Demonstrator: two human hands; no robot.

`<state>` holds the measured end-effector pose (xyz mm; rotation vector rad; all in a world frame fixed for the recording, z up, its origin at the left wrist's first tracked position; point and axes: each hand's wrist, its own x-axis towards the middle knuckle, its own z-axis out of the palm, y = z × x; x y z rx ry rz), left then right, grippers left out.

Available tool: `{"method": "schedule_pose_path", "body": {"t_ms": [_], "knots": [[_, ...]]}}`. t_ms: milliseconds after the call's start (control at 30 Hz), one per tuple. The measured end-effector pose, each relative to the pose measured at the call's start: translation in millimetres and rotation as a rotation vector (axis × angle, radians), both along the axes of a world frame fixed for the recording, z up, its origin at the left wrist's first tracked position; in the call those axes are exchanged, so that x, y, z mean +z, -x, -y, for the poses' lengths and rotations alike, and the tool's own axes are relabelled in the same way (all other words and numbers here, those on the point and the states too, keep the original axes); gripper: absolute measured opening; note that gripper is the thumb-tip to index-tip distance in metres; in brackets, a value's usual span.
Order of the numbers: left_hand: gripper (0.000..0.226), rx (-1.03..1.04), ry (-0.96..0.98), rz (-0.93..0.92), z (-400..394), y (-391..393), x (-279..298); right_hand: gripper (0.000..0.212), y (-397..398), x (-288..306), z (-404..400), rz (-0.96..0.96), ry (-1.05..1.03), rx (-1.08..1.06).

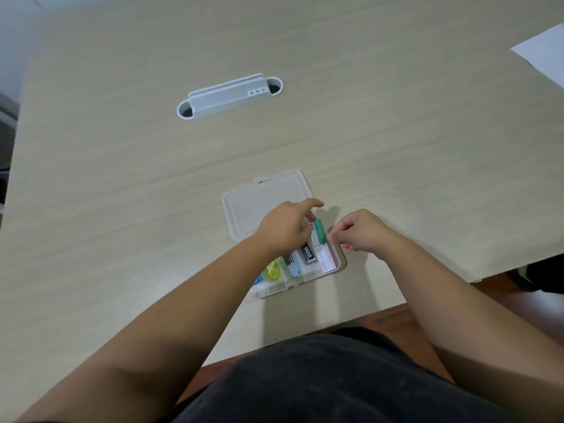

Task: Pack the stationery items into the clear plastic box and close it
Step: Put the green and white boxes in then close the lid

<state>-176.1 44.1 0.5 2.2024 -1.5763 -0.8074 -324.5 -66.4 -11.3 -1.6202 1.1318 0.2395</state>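
Note:
The clear plastic box (341,261) lies open near the table's front edge, its lid (265,199) folded flat toward the far side. Inside it I see a yellow-green tape roll (273,271), a black-labelled item (309,254), a pink-and-white pack (327,260), a small blue piece (294,272) and a green-and-white pack (318,232) standing up at the far right corner. My left hand (285,228) hovers over the box's far half, fingers touching the green-and-white pack. My right hand (358,232) is at the box's right rim, fingers curled with nothing visible in them.
A white cable-port cover (229,96) is set into the light wooden table (122,178) farther out. A white sheet of paper (546,53) lies at the far right edge. The table's front edge runs just below the box, with brown floor beneath.

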Motion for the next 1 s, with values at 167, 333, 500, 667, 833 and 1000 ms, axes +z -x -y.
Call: {"method": "schedule_pose_path", "body": {"t_ms": [167,333,500,667,833,1000], "knots": [[0.047,0.050,0.104,0.028,-6,-3,-3,0.007,1,-2,4,0.037,-0.048,-0.013],[0.039,0.725,0.287,-0.194,-32,-34,-9,0.015,-15,-3,7,0.080,-0.103,-0.106],[0.034,1.068,0.199,-0.330,-72,-55,-24,0.017,-28,-9,7,0.088,-0.137,-0.158],[0.042,1.226,0.176,-0.688,-75,-50,-16,0.022,-48,-14,4,0.163,-0.150,-0.393],[0.035,1.470,0.434,-1.194,-67,-63,7,0.033,-63,-3,0,0.230,-0.273,-0.474],[0.053,1.343,0.424,-1.107,-77,-71,10,0.039,-58,5,7,0.379,-0.470,-0.585]]}}
